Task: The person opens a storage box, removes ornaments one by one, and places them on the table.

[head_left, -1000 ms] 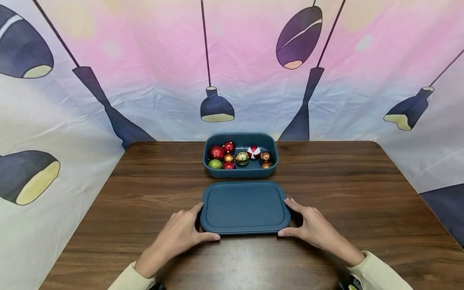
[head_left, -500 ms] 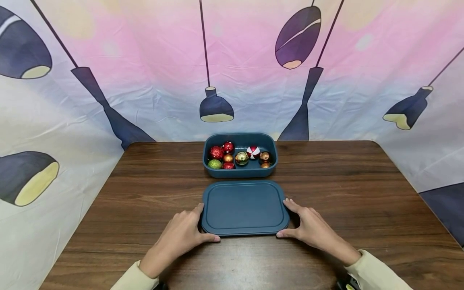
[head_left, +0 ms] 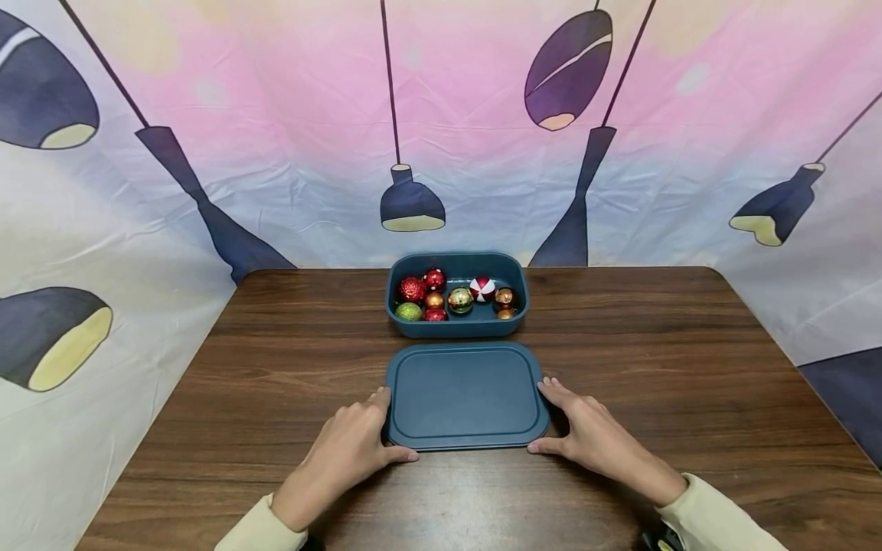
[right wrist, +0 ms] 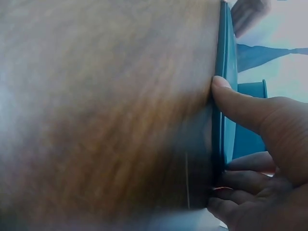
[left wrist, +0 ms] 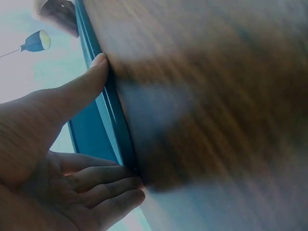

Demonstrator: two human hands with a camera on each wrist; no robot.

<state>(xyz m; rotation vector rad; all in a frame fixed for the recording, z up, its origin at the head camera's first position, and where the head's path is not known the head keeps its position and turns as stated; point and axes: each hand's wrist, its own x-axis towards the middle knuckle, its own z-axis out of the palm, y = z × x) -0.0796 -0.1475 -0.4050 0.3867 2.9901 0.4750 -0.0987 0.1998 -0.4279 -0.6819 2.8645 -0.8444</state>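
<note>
A flat dark blue rectangular lid (head_left: 468,394) with rounded corners lies in front of me in the head view. My left hand (head_left: 347,442) holds its near left corner, thumb along the front edge and fingers against the left side. At the near right corner, my right hand (head_left: 598,435) grips it the same way. The left wrist view shows the left thumb (left wrist: 94,74) right at the lid's rim (left wrist: 115,115). In the right wrist view the right thumb (right wrist: 236,98) presses the same front edge, with the other fingers partly behind the lid.
Behind the lid stands a matching blue box (head_left: 455,330), open at the top. Several shiny ornament balls lie inside, among them a green one (head_left: 409,311) and a red-and-white one (head_left: 482,288). A brown wooden table (head_left: 296,344) bears everything; a lamp-patterned cloth (head_left: 331,115) hangs behind it.
My left hand has shifted slightly to the right, with the lid's left side moving in a little too. The right hand and the box stay nearly where they were.
</note>
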